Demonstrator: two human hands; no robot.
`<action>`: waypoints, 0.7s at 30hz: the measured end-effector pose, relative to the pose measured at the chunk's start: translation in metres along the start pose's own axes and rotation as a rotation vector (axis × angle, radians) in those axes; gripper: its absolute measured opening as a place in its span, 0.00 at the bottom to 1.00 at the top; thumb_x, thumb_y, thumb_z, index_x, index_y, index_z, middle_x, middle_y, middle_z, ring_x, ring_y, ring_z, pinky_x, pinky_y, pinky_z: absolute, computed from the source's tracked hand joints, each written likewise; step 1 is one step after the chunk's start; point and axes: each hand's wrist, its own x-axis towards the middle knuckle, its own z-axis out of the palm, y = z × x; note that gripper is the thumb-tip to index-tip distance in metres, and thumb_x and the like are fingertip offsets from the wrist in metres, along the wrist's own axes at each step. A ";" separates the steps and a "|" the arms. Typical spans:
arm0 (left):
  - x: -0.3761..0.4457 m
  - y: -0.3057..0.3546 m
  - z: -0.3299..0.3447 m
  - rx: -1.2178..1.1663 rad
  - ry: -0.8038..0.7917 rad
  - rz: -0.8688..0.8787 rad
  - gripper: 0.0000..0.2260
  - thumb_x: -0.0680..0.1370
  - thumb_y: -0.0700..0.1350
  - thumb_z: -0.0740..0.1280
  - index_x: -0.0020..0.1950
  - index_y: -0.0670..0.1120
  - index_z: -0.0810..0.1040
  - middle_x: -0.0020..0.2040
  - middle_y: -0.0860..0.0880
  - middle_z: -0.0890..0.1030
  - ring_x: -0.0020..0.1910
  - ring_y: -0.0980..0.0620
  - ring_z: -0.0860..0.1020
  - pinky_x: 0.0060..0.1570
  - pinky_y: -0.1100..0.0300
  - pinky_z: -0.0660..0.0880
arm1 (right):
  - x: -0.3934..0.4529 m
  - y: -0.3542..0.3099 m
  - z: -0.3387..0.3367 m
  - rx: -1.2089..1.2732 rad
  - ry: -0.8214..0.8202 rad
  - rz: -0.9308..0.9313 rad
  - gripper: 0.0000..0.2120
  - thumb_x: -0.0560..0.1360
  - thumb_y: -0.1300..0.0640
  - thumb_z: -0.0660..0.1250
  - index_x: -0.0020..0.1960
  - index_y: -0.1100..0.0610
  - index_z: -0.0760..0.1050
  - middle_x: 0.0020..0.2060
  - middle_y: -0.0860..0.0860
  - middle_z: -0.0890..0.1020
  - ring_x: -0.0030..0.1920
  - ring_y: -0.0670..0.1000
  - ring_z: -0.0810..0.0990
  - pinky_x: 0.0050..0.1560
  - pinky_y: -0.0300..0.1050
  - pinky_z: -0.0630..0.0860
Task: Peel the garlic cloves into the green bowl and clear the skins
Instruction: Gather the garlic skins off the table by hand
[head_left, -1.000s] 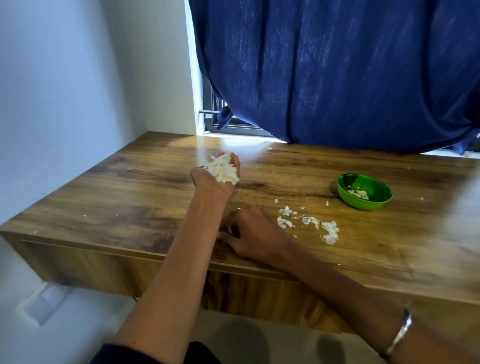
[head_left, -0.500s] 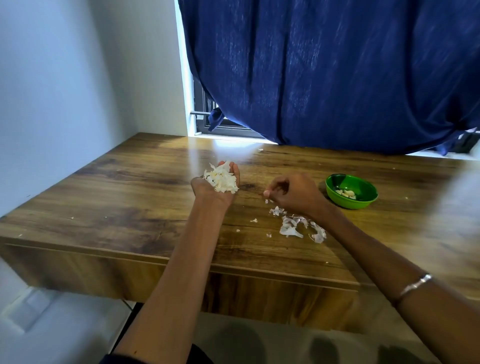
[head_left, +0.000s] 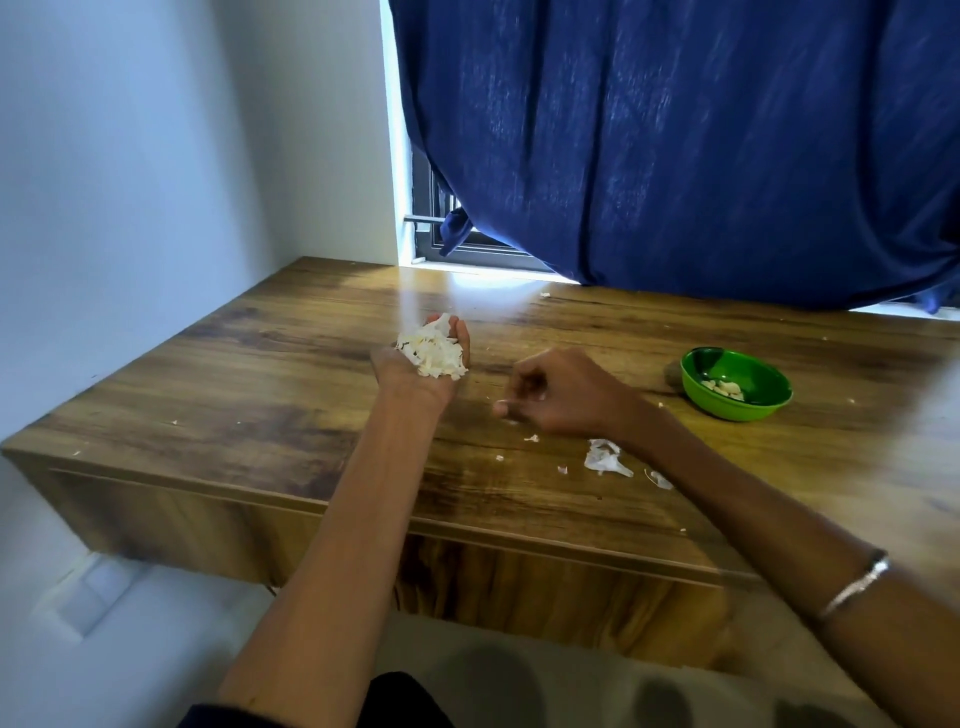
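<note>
Wooden tabletop (head_left: 291, 395) under a blue curtain (head_left: 675, 145): your right hand (head_left: 566, 395) has lifted off the edge, its grip curled, pinching a scrap, headed for the heap of skins (head_left: 434, 353) cupped in your left hand (head_left: 415, 364); clearing is underway. Papery shreds (head_left: 602, 457) remain; peeled cloves (head_left: 722, 387) sit in the green bowl (head_left: 737, 410)

The left hand (head_left: 415, 364) is held palm-up above the middle of the desk (head_left: 270, 395), cupping a heap of white garlic skins (head_left: 431, 351). The right hand (head_left: 561, 397) hovers just beside it with fingers curled; whether it pinches anything cannot be told. Loose skins (head_left: 602, 457) lie near the front edge, below the right wrist. The green bowl (head_left: 735, 383) sits toward the right edge, containing peeled cloves (head_left: 723, 387).
</note>
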 end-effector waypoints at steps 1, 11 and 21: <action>0.000 -0.004 0.001 0.001 0.002 -0.001 0.22 0.85 0.49 0.49 0.47 0.36 0.76 0.39 0.38 0.81 0.40 0.42 0.79 0.48 0.53 0.79 | 0.001 -0.012 0.011 0.025 -0.010 -0.044 0.11 0.74 0.47 0.76 0.47 0.54 0.83 0.40 0.47 0.84 0.41 0.45 0.82 0.45 0.40 0.80; 0.005 -0.022 0.000 -0.031 -0.021 -0.065 0.20 0.85 0.47 0.49 0.50 0.36 0.75 0.45 0.40 0.78 0.42 0.43 0.78 0.37 0.51 0.82 | -0.049 0.050 -0.034 -0.012 0.049 0.138 0.04 0.78 0.54 0.71 0.44 0.49 0.79 0.42 0.46 0.81 0.44 0.45 0.79 0.43 0.42 0.74; 0.007 -0.057 0.005 -0.032 -0.025 -0.147 0.23 0.85 0.48 0.47 0.51 0.34 0.76 0.46 0.38 0.80 0.45 0.41 0.79 0.48 0.52 0.80 | -0.045 0.056 -0.013 -0.213 0.103 0.172 0.12 0.84 0.53 0.61 0.50 0.54 0.82 0.43 0.46 0.83 0.42 0.41 0.78 0.48 0.47 0.77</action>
